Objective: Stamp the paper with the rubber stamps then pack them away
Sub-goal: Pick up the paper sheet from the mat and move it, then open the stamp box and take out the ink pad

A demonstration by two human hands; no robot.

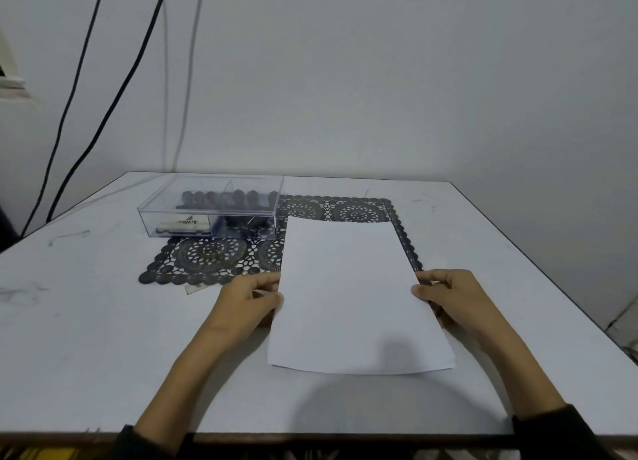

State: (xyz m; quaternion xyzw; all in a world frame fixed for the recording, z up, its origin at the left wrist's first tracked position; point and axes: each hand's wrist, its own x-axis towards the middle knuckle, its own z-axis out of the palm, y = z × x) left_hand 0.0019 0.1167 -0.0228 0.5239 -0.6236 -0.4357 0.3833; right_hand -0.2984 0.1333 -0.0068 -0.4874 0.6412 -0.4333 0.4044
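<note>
Paper (352,294) pinched at both long edges, left hand (247,304) and right hand (452,297) gripping. Stamp box (210,207) (lid seemingly on) sits beyond the left grip, nearer that hand.

Between left hand (248,301) and right hand (448,297), paper (348,294), over right part of mat (207,256). Beyond left hand, box (210,206) holding stamps (238,197), on mat's far-left corner.

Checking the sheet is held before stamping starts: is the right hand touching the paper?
Touching. The head view shows the right hand pinching the right edge of the paper, with the thumb lying on top of the sheet and the fingers curled behind it.
</note>
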